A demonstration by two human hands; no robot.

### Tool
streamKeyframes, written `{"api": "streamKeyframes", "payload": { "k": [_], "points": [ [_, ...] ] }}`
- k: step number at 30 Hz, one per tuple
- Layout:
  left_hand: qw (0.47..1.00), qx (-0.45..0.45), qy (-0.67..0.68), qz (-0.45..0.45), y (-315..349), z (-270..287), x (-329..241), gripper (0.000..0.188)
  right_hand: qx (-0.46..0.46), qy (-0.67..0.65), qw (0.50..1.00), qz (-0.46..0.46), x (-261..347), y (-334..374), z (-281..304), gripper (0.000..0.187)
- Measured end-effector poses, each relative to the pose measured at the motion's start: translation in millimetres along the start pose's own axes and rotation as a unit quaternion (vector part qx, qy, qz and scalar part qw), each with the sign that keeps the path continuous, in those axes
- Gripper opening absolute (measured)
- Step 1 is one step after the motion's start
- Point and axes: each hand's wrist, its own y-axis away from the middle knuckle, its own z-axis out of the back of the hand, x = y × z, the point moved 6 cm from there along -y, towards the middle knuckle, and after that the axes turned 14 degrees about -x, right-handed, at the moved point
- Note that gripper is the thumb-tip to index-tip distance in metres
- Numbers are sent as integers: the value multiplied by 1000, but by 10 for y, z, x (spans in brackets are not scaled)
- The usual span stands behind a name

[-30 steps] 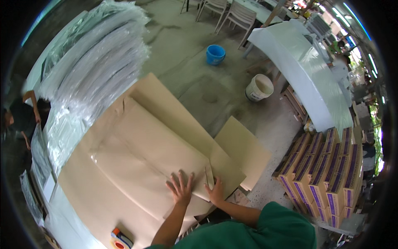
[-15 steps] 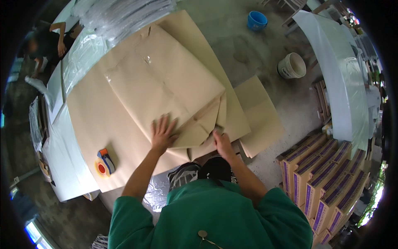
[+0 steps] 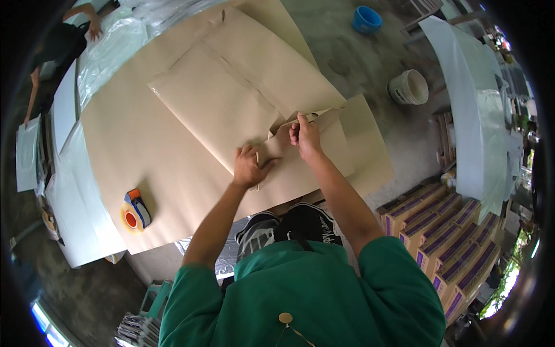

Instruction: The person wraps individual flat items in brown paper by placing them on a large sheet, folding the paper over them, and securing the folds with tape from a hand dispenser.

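Note:
A large flat parcel wrapped in brown kraft paper lies on a wider sheet of brown paper. At the parcel's near end, my right hand pinches the upturned, creased paper flap. My left hand rests on the near left corner of the parcel, thumb spread from the fingers, pressing beside the fold. Left of my left arm, a tape dispenser with an orange-and-blue body and a roll of tape lies on the paper sheet.
Clear plastic wrap covers the table's far left, where another person's hand rests. On the floor to the right stand a blue basin, a white bucket and stacked cartons. A plastic-covered table runs along the right.
The near end of the parcel's paper has been folded up and over. My right hand has moved away from me with the flap; my left has shifted right to the corner.

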Motion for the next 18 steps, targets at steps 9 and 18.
{"api": "streamKeyframes", "payload": {
  "k": [9,18],
  "points": [
    [955,108,241,132,-174,-189,262,16,-154,311,812,470,247,-66,641,101],
    [926,72,298,219,-184,-206,284,13,-77,492,728,472,88,-226,165,142]
  ]
}}
